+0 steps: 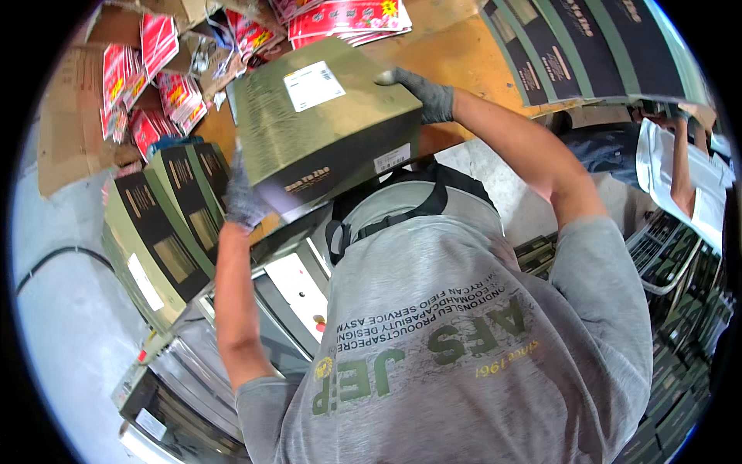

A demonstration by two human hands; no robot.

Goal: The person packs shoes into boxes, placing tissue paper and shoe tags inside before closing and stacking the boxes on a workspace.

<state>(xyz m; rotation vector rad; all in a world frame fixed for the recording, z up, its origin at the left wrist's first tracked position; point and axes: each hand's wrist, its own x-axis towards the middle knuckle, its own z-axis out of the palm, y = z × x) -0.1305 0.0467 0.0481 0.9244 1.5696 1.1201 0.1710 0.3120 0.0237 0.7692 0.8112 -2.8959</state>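
Observation:
Both my hands, in grey gloves, hold up an olive-green and black box (pixel 325 116) with a white label on its top face. My left hand (pixel 243 197) grips its lower left corner. My right hand (pixel 421 89) presses on its upper right edge. The box is tilted and sits above a brown wooden tabletop (pixel 464 54). My grey printed shirt (pixel 464 325) fills the lower middle of the view.
Several matching olive and black boxes (pixel 162 224) stand in a row at the left. Red printed packs (pixel 154 77) and cardboard (pixel 69 116) lie at the upper left. Flat box blanks (pixel 587 46) are at the upper right. Another person (pixel 680 162) is at the right. A metal machine (pixel 286 286) is below the box.

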